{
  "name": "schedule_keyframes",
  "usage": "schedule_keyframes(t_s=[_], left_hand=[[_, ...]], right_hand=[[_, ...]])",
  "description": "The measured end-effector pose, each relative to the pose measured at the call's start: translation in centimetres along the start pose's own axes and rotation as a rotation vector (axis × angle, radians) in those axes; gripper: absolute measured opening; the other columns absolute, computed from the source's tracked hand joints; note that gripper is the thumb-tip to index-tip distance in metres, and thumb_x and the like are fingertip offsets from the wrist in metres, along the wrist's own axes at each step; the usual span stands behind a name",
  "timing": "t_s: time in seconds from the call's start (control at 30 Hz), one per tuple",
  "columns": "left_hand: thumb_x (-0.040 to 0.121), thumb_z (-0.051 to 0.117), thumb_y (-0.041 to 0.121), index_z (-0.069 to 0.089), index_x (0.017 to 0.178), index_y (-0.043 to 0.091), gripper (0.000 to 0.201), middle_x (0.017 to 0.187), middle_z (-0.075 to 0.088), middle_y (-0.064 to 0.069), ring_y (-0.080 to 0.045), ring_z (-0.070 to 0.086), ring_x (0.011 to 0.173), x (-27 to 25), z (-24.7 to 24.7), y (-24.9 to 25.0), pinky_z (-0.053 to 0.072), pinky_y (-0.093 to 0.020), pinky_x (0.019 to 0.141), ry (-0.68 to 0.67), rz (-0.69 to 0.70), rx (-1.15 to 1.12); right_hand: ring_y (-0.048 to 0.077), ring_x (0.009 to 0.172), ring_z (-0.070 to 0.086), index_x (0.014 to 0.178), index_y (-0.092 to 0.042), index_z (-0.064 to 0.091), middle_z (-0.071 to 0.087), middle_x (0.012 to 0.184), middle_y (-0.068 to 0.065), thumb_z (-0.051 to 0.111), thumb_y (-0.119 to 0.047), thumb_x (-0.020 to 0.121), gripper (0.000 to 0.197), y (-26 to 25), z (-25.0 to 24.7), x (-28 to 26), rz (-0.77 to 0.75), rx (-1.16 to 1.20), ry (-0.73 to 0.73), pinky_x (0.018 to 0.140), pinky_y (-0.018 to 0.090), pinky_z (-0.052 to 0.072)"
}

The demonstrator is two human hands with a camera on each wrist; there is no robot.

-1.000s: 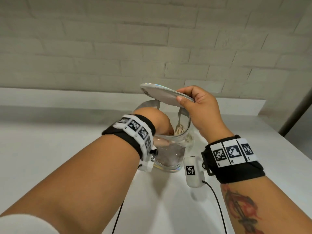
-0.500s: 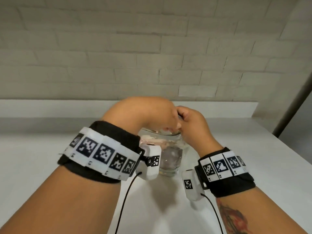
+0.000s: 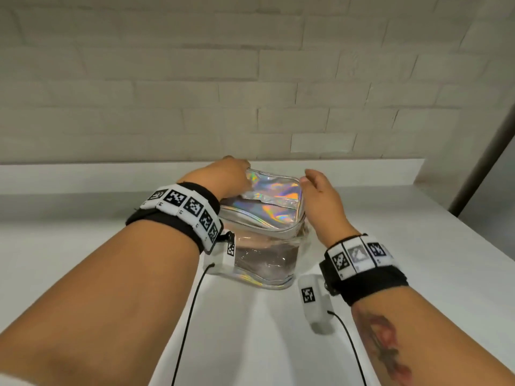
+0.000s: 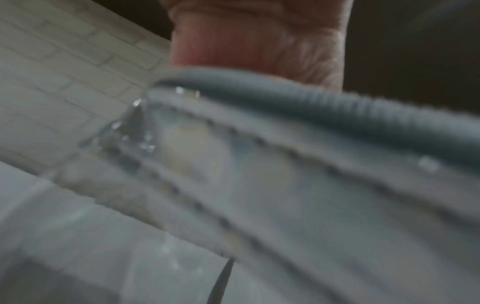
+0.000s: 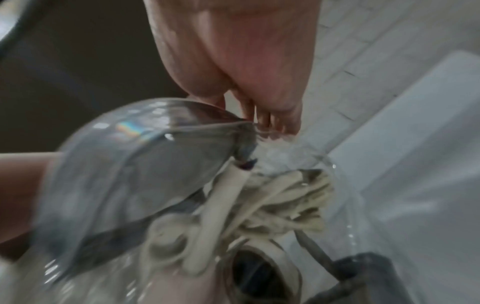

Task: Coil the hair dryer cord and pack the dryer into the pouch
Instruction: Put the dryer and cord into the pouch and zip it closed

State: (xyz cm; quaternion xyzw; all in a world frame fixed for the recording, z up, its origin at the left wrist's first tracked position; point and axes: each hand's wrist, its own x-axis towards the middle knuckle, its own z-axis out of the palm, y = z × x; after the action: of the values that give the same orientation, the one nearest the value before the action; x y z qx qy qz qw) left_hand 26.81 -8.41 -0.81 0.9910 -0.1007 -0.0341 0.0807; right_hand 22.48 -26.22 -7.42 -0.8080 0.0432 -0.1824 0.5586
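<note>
The pouch [image 3: 264,263] stands on the white counter, with clear walls and a shiny holographic lid [image 3: 273,196] lying down over its top. My left hand [image 3: 231,174] curls its fingers over the lid's far left corner; in the left wrist view the palm [image 4: 259,41] sits just above the lid's zipper edge [image 4: 311,107], all blurred. My right hand [image 3: 320,196] lies against the lid's right side with the thumb raised. Its fingertips [image 5: 262,119] touch the lid's rim [image 5: 145,156]. Through the clear wall I see the coiled cream cord [image 5: 283,201] and the dryer's round opening [image 5: 262,271].
The counter [image 3: 111,288] stretches wide to the left and right of the pouch. A low white ledge [image 3: 83,176] and a brick wall [image 3: 195,79] close off the back. A dark post [image 3: 485,162] stands at the far right, past the counter's edge.
The lid that my right hand held raised has come down onto the pouch. My left hand has left the pouch's inside and now holds the lid's far left corner.
</note>
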Motion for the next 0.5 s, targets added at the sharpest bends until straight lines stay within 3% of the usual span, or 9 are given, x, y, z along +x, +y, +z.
schedule_keyframes(t_s=[0.07, 0.13, 0.23, 0.3, 0.4, 0.5], left_hand=[[0.081, 0.063, 0.03, 0.053, 0.13, 0.023, 0.05, 0.126, 0.056, -0.007, -0.03, 0.059, 0.098, 0.0, -0.5, -0.3, 0.047, -0.03, 0.079, 0.003, 0.034, 0.013], [0.076, 0.068, 0.03, 0.059, 0.121, 0.026, 0.046, 0.116, 0.06, 0.0, -0.025, 0.058, 0.087, -0.2, -1.1, -0.7, 0.05, -0.029, 0.071, -0.034, 0.06, 0.018], [0.077, 0.066, 0.034, 0.067, 0.107, 0.028, 0.03, 0.109, 0.068, -0.001, -0.025, 0.061, 0.092, -0.2, -1.1, -1.2, 0.052, -0.035, 0.084, -0.054, 0.11, 0.058], [0.088, 0.058, 0.038, 0.068, 0.108, 0.023, 0.027, 0.106, 0.067, -0.002, -0.025, 0.06, 0.097, -0.2, -0.6, -1.1, 0.048, -0.031, 0.084, -0.033, 0.154, 0.047], [0.094, 0.052, 0.038, 0.069, 0.102, 0.02, 0.027, 0.092, 0.063, -0.004, -0.023, 0.057, 0.088, -0.3, 0.4, -0.9, 0.043, -0.027, 0.077, 0.01, 0.2, -0.041], [0.096, 0.051, 0.034, 0.07, 0.109, 0.022, 0.026, 0.096, 0.065, -0.001, -0.022, 0.062, 0.094, -0.3, 1.0, -0.5, 0.045, -0.028, 0.081, 0.036, 0.314, -0.092]], right_hand=[[0.03, 0.105, 0.059, 0.126, -0.002, 0.051, 0.06, 0.122, 0.02, 0.045, -0.024, 0.091, 0.042, 0.3, 0.2, 1.2, 0.207, 0.245, -0.079, 0.092, 0.04, 0.049], [0.035, 0.093, 0.06, 0.109, 0.009, 0.058, 0.058, 0.109, 0.037, 0.055, -0.021, 0.082, 0.04, 0.3, 0.1, 1.7, 0.319, 0.451, -0.188, 0.083, 0.043, 0.049], [0.033, 0.086, 0.063, 0.09, -0.003, 0.07, 0.066, 0.092, 0.022, 0.064, -0.017, 0.076, 0.021, 0.1, 0.1, 1.6, 0.39, 0.493, -0.305, 0.086, 0.045, 0.051], [0.031, 0.086, 0.065, 0.095, -0.004, 0.071, 0.068, 0.092, 0.018, 0.065, -0.018, 0.077, 0.024, 0.1, 0.1, 1.6, 0.392, 0.54, -0.38, 0.086, 0.042, 0.053], [0.029, 0.085, 0.067, 0.096, -0.005, 0.071, 0.07, 0.091, 0.016, 0.064, -0.015, 0.077, 0.022, 0.6, -0.1, 1.3, 0.375, 0.636, -0.436, 0.085, 0.04, 0.054], [0.026, 0.078, 0.068, 0.098, -0.002, 0.07, 0.072, 0.085, 0.014, 0.064, -0.008, 0.076, 0.024, 1.4, -0.3, 1.0, 0.322, 0.694, -0.457, 0.077, 0.036, 0.057]])
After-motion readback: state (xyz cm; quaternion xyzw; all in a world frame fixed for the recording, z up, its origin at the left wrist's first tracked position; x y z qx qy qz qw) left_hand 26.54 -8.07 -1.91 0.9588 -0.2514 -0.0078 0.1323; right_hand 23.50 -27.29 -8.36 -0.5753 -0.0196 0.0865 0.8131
